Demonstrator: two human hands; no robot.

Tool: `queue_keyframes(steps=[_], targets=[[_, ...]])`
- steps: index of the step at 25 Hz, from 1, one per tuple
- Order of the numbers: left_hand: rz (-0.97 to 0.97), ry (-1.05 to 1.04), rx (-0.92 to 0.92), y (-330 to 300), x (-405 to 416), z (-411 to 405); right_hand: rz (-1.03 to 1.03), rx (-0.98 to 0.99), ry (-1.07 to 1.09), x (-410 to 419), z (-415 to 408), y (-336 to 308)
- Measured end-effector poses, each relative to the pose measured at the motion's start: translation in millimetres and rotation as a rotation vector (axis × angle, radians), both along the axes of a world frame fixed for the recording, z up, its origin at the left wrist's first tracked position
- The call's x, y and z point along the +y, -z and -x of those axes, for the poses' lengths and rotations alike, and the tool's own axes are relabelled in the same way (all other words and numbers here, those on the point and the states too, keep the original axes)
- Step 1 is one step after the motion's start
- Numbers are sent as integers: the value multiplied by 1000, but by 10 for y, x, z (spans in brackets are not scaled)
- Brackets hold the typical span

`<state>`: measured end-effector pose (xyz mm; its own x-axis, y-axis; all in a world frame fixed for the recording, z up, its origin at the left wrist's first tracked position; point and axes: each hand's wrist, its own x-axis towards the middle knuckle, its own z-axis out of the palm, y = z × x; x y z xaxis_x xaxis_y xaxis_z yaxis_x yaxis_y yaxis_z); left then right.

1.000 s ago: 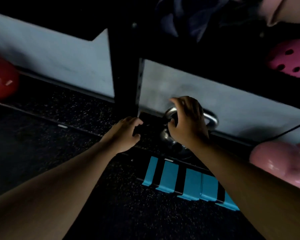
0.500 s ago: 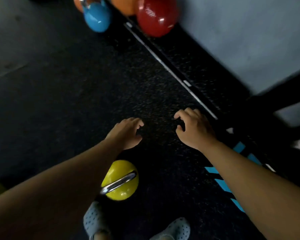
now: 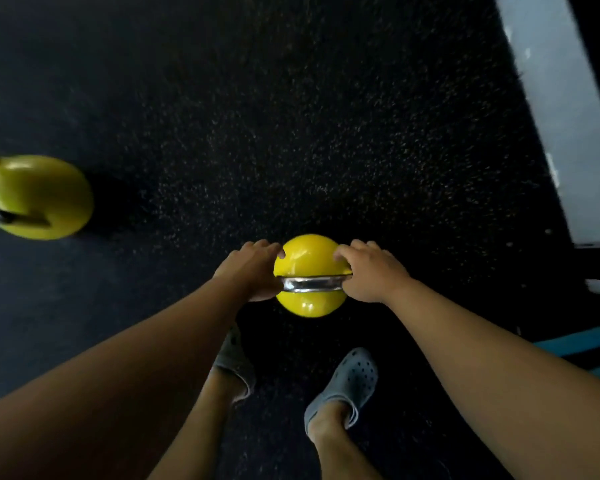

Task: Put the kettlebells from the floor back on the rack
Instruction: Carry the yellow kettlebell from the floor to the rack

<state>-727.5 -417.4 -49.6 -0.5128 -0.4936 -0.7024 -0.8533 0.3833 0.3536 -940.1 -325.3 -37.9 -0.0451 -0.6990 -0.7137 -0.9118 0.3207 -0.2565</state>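
A yellow kettlebell [image 3: 309, 256] with a chrome handle stands on the dark rubber floor just ahead of my feet. My left hand [image 3: 252, 270] is closed on the left end of the handle. My right hand [image 3: 373, 271] is closed on the right end, fingers over the ball's side. A second, yellow-green kettlebell [image 3: 39, 195] sits on the floor at the far left, apart from both hands. The rack is out of view.
My two feet in grey clogs [image 3: 347, 382] stand right behind the kettlebell. A pale wall base [image 3: 555, 98] runs down the right side. Blue floor markings [image 3: 589, 341] show at the right edge. Speckled black floor [image 3: 291, 116] stretches ahead.
My view swung from the rack down to the floor. Both hands left the shelf area, came down and closed on the yellow kettlebell's handle ends.
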Motion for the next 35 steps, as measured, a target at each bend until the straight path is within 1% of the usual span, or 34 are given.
queue_keyframes(steps=[2, 5, 7, 11, 13, 16, 20, 24, 26, 30, 32, 35], targets=[[-38, 38, 16, 294, 189, 7, -80, -5, -44, 178, -9, 337], [-55, 76, 57, 635, 397, 182, -52, -77, -2, 311, 61, 669], [-47, 54, 41, 721, 405, 287, -18, -137, 72, 290, 86, 742], [-48, 170, 19, 648, 264, 308, -12, -184, 141, 244, 23, 652], [-50, 202, 37, 460, 133, 353, 24, -192, 185, 226, 10, 476], [-54, 322, 68, 66, -95, 612, 45, -188, 312, 231, 131, 126], [-73, 442, 113, -592, -380, 1188, 106, -148, 544, 212, 447, -489], [-67, 568, 175, -1271, -686, 1961, 201, -55, 699, 67, 974, -1149], [-15, 692, 221, -1615, -777, 2424, 246, 8, 800, 88, 1278, -1475], [178, 969, 304, -2125, -898, 3481, 377, 115, 998, 178, 1906, -1899], [251, 1056, 339, -2343, -922, 3941, 414, 161, 1058, 179, 2216, -2072], [280, 1125, 406, -2604, -925, 4627, 459, 272, 1090, 198, 2749, -2355]])
